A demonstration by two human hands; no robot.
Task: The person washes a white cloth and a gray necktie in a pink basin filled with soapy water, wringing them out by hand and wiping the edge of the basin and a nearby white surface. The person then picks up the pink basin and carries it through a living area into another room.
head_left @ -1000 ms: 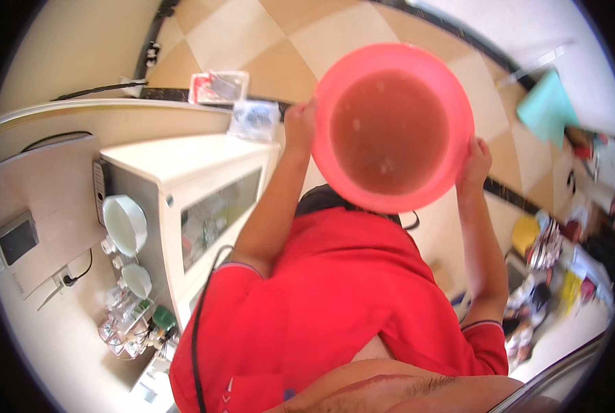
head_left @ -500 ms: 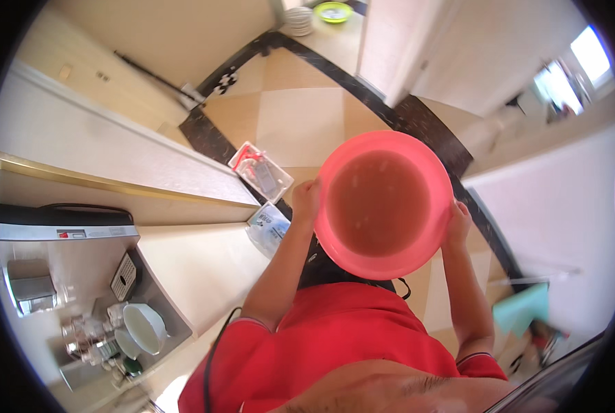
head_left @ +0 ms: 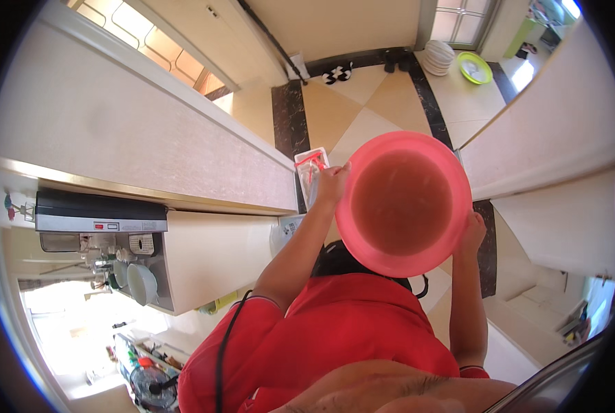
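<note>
A round pink basin (head_left: 352, 237) of cloudy brownish water (head_left: 402, 203) is held out in front of my body. My left hand (head_left: 333, 182) grips its rim on the left side. On the opposite side, my right hand (head_left: 473, 230) is closed round the rim, its fingers partly hidden by the basin. The basin hangs above the floor, and the water sits within its walls.
A white box (head_left: 312, 160) with red items stands on the floor beyond my left hand, by the wall's end. Further off are black-and-white slippers (head_left: 337, 73), a stack of white bowls (head_left: 438, 58) and a lime-green basin (head_left: 474, 68). Walls flank both sides.
My view has turned, and the slippers, stacked bowls and green basin now appear further right. The pink basin sits slightly more to the right in view, with both hands still on it.
</note>
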